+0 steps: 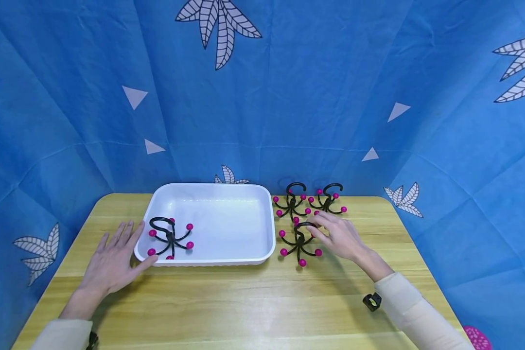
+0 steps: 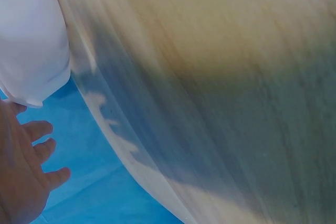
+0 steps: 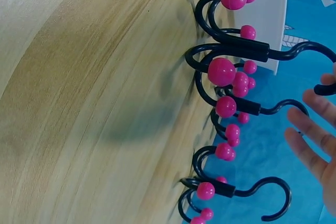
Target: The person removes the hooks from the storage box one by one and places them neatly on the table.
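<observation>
My right hand [image 1: 339,236] pinches the curved top of a black multi-arm hanging hook [image 1: 299,240] with pink ball tips, between thumb and index finger. This hook stands upright on the table, right of a white tray [image 1: 227,223]. In the right wrist view the hook [image 3: 241,48] reaches to the fingers, its end partly hidden by them. A matching hook [image 1: 170,238] sits inside the tray at its left. The left hand [image 1: 113,262] lies at the tray's left front corner, fingers extended along the rim. In the left wrist view the fingers [image 2: 44,150] are spread beside the tray.
Behind the held hook stand two more hooks, one [image 1: 292,203] close to the tray and one [image 1: 328,201] farther right. The wooden table [image 1: 245,306] ends at a blue patterned cloth [image 1: 267,97]. A small black object [image 1: 372,301] is by the right sleeve.
</observation>
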`<action>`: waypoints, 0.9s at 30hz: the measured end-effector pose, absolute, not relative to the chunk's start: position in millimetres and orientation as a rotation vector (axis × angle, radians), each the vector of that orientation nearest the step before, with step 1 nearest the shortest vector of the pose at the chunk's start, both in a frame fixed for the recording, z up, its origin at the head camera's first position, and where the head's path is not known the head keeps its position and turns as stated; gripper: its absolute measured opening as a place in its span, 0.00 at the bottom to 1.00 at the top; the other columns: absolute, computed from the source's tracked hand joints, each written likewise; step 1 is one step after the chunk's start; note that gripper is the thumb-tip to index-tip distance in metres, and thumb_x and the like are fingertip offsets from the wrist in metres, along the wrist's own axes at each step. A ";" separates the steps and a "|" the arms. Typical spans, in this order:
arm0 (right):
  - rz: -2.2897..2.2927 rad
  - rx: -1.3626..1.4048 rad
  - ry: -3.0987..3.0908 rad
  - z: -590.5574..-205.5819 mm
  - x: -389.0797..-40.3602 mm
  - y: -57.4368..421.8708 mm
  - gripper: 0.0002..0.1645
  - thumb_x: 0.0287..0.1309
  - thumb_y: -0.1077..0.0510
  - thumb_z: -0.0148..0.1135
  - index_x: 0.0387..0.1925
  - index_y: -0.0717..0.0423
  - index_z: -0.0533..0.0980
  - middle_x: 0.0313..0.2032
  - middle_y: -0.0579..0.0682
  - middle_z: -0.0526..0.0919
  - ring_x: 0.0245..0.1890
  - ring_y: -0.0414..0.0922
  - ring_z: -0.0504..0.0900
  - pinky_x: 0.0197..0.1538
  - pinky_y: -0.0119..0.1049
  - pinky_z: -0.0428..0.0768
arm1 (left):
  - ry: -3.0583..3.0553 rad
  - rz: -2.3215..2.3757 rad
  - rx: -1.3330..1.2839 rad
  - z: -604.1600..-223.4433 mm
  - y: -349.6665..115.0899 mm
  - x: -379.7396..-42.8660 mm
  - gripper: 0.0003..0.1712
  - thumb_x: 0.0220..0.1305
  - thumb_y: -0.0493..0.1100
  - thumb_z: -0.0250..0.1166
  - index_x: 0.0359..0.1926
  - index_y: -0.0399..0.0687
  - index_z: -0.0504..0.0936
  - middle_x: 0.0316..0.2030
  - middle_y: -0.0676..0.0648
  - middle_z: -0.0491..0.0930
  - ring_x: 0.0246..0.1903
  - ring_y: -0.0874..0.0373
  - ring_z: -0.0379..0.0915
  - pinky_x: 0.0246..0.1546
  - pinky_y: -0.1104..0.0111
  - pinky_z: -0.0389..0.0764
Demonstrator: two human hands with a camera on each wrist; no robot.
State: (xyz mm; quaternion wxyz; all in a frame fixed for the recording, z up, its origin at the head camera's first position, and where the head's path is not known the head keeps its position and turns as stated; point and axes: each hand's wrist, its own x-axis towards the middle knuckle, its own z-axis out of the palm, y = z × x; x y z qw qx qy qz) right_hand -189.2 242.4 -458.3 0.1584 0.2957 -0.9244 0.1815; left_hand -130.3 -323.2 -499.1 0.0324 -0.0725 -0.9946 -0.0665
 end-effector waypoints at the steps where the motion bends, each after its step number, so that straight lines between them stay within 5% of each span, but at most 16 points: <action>1: 0.509 0.849 -2.641 -458.2 -189.0 242.2 0.15 0.68 0.51 0.68 0.52 0.51 0.86 0.50 0.55 0.90 0.41 0.52 0.91 0.29 0.35 0.82 | -3.062 -0.203 -0.223 -499.1 -323.0 -130.3 0.62 0.67 0.78 0.55 0.85 0.43 0.48 0.79 0.24 0.56 0.80 0.27 0.50 0.79 0.29 0.49; 10: 0.503 0.851 -2.641 -453.0 -186.4 234.2 0.23 0.67 0.48 0.69 0.59 0.52 0.83 0.54 0.53 0.89 0.54 0.53 0.87 0.50 0.51 0.89 | -3.061 -0.198 -0.231 -499.4 -322.8 -132.4 0.63 0.67 0.78 0.55 0.85 0.44 0.48 0.79 0.24 0.56 0.80 0.27 0.49 0.78 0.29 0.49; 27: 0.554 0.843 -2.581 -432.9 -180.4 185.8 0.30 0.65 0.41 0.67 0.63 0.51 0.81 0.59 0.52 0.87 0.60 0.54 0.84 0.59 0.57 0.86 | -3.060 -0.200 -0.237 -500.0 -324.1 -131.6 0.62 0.67 0.78 0.56 0.85 0.44 0.47 0.79 0.24 0.56 0.80 0.28 0.49 0.78 0.28 0.49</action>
